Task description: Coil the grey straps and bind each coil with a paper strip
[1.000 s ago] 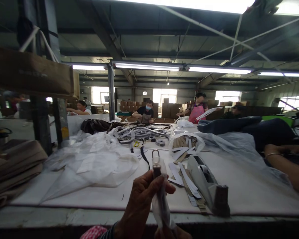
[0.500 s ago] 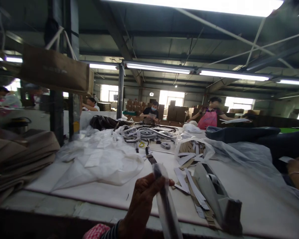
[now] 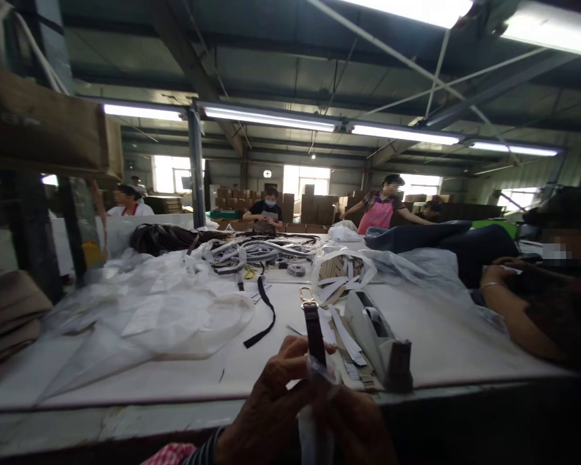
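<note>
A dark strap point(image 3: 314, 332) with a gold clasp at its top stands upright between both my hands at the near table edge. My left hand point(image 3: 271, 403) is closed around the strap's lower part. My right hand point(image 3: 356, 423) is closed on the thin clear plastic sleeve point(image 3: 314, 426) that hangs round the strap below my fingers. The clasp end sticks out bare above the sleeve.
A tape dispenser point(image 3: 375, 342) and paper strips point(image 3: 341, 329) lie just right of my hands. A loose black strap point(image 3: 266, 313), crumpled clear plastic bags point(image 3: 150, 310) and a heap of straps point(image 3: 256, 252) cover the white table point(image 3: 445, 349). Another person's arm point(image 3: 518, 320) rests at right. Several workers stand behind.
The strap's clasp end has come out of the plastic sleeve and stands bare. My right hand has risen into view on the sleeve. The view has swung slightly right.
</note>
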`<state>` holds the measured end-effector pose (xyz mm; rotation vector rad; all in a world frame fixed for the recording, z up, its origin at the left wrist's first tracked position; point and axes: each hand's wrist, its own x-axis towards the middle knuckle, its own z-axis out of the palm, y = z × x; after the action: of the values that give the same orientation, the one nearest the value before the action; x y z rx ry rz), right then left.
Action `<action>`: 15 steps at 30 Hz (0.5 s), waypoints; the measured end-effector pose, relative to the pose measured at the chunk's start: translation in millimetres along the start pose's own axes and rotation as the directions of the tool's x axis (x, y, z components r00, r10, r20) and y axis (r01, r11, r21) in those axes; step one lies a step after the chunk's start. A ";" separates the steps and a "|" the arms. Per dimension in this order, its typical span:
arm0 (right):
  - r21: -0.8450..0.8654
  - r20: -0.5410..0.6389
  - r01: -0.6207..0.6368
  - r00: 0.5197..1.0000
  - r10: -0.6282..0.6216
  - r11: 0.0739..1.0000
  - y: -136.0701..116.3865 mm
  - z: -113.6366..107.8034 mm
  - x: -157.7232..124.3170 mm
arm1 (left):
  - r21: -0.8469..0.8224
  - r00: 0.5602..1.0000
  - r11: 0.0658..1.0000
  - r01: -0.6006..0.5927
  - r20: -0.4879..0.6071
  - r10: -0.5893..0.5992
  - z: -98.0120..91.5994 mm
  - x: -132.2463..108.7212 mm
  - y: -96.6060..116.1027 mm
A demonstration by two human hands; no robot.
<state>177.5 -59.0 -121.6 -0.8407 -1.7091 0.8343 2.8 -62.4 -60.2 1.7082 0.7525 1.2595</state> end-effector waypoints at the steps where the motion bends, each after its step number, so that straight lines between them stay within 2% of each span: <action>1: -0.053 0.006 0.073 0.997 -0.073 0.996 1.4 0.8 5.5 | 0.059 0.999 0.998 -0.032 0.023 0.030 -4.7 0.1 0.5; 3: -0.168 -0.020 0.214 0.975 -0.220 0.962 5.0 -0.8 14.8 | 0.115 0.998 0.993 -0.028 0.055 0.021 -17.0 0.1 -0.6; 4: -0.243 -0.046 0.280 0.953 -0.300 0.929 7.0 -3.8 18.7 | 0.089 0.998 0.996 0.021 0.057 -0.026 -23.3 -0.1 -2.1; 6: -0.421 -0.062 0.393 0.886 -0.459 0.817 10.5 -13.7 25.9 | -0.075 0.978 0.977 0.200 0.075 -0.195 -33.6 -0.6 -6.8; 8: -0.582 -0.001 0.472 0.814 -0.580 0.663 11.9 -25.8 32.6 | -0.304 0.910 0.859 0.413 0.180 -0.374 -38.0 -1.8 -12.3; 10: -0.690 0.098 0.522 0.753 -0.650 0.501 10.4 -36.1 39.1 | -0.436 0.822 0.697 0.569 0.339 -0.458 -36.2 -4.4 -16.5; 11: -0.723 0.154 0.543 0.729 -0.667 0.426 8.9 -39.7 42.1 | -0.452 0.794 0.654 0.607 0.392 -0.465 -33.7 -6.3 -17.8; 13: -0.756 0.250 0.577 0.690 -0.679 0.309 5.8 -44.2 47.5 | -0.443 0.776 0.640 0.628 0.422 -0.470 -27.4 -11.5 -19.2; 15: -0.765 0.287 0.589 0.675 -0.680 0.262 4.0 -46.3 52.0 | -0.416 0.770 0.651 0.634 0.418 -0.482 -21.8 -17.9 -20.6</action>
<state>209.8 -6.7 -88.7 -0.6069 -2.0948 -0.6776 -23.1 -62.2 -83.7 1.0180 0.6149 0.6723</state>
